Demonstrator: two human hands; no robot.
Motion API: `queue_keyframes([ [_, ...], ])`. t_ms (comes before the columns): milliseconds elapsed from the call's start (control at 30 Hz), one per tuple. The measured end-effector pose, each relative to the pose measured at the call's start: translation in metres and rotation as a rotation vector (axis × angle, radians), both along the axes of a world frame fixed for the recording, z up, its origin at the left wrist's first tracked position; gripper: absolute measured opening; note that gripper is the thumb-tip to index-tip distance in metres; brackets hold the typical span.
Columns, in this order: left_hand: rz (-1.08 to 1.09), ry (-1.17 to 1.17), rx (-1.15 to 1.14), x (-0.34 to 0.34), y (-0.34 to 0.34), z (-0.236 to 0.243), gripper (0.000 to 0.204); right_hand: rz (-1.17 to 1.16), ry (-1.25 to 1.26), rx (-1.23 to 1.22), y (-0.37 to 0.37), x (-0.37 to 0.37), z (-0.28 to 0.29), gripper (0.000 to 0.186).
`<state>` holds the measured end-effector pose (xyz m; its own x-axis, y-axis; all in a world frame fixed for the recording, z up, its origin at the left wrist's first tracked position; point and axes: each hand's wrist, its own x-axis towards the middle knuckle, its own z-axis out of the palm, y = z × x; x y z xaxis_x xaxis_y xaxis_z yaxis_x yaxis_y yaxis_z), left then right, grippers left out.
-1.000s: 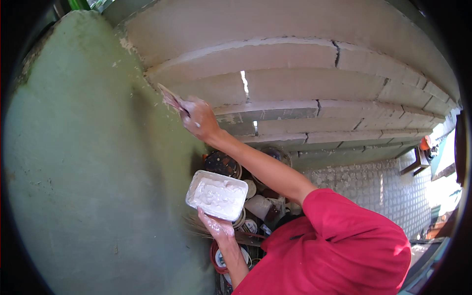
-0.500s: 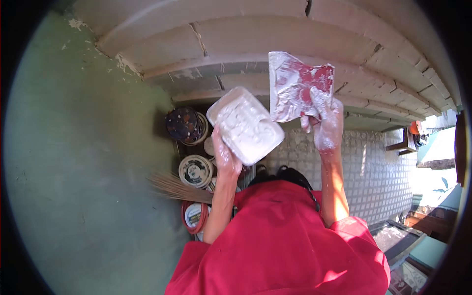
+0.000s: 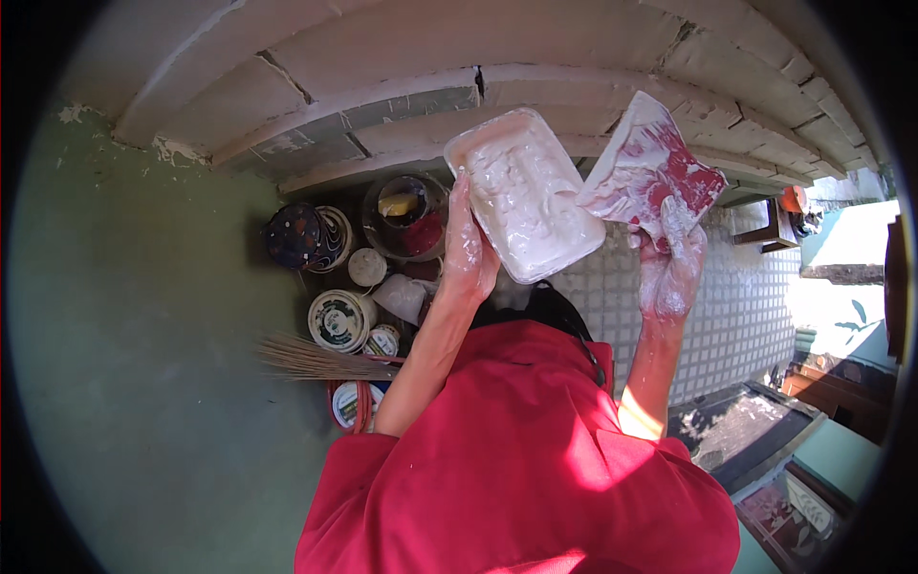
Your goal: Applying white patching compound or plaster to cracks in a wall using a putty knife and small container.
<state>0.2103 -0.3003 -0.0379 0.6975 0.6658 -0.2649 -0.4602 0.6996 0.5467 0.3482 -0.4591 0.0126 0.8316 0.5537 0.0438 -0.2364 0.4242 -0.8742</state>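
Observation:
A rectangular white plastic tub [image 3: 532,196], tilted and filled with thick white paste, rests in my left hand [image 3: 469,241], whose fingers grip its near left side. My right hand [image 3: 672,265] pinches a flat red spreader [image 3: 703,182] smeared with the same paste, thumb on its face and fingers behind. The spreader's pale left corner reaches the tub's right rim; I cannot tell whether they touch. White paste coats the right hand down to the wrist, and spots the left fingers.
Ahead runs a wall of pale stepped panels [image 3: 402,57]; a green wall [image 3: 143,316] stands left. Below lie several paint buckets [image 3: 341,320], a dark basin [image 3: 397,239] and a stick broom [image 3: 316,360] on the tiled floor [image 3: 736,306]. A wooden stool [image 3: 765,230] stands at the right.
The tub and the spreader have both moved right, and the spreader has tilted over toward the tub's rim. My view has shifted, so the dark basin now shows beside the left hand.

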Motion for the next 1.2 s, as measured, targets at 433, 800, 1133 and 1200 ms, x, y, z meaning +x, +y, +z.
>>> queue_keyframes([
  [433,-0.007,0.104,0.056,0.102,-0.051,-0.002,0.049,0.14,-0.721,-0.664,-0.036,0.131,0.029,0.018],
  [800,-0.004,0.278,0.089,0.153,-0.084,0.001,0.053,0.117,-1.256,-0.684,-0.05,0.179,-0.003,0.022],
  [1133,0.036,0.344,0.211,0.172,-0.088,-0.006,0.049,0.258,-1.185,-0.759,-0.037,0.188,-0.006,0.025],
  [1200,0.065,0.334,0.237,0.172,-0.089,-0.012,0.047,0.229,-1.092,-0.689,-0.035,0.184,-0.011,0.027],
])
